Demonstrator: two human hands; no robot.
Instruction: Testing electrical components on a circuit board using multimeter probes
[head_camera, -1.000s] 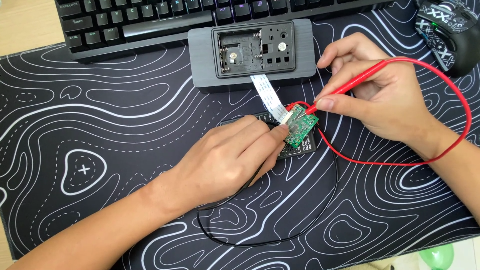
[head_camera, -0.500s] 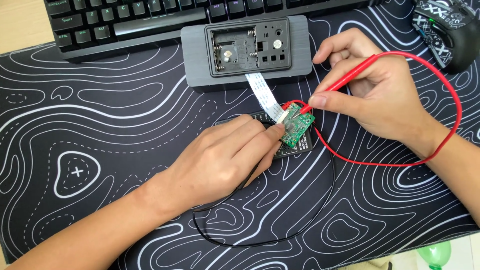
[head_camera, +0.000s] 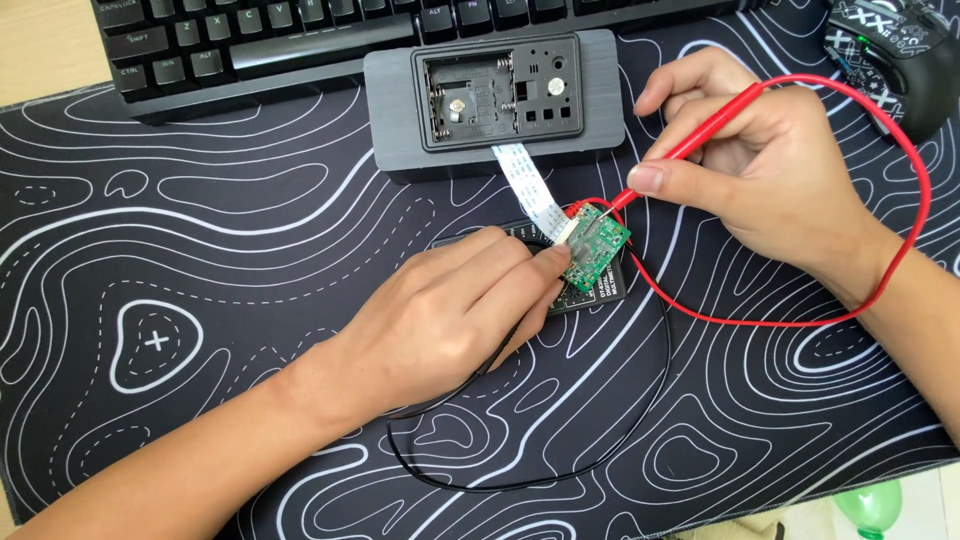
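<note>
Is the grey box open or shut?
Open. The grey box has no cover on its top: its inner compartment with slots and metal contacts shows, and a white flat ribbon cable runs out of it.

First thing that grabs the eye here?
The small green circuit board at centre: the left hand steadies it while the right hand holds a red probe to its top edge. A white ribbon cable runs from it up to the opened grey case. The red lead loops wide to the right.
</note>
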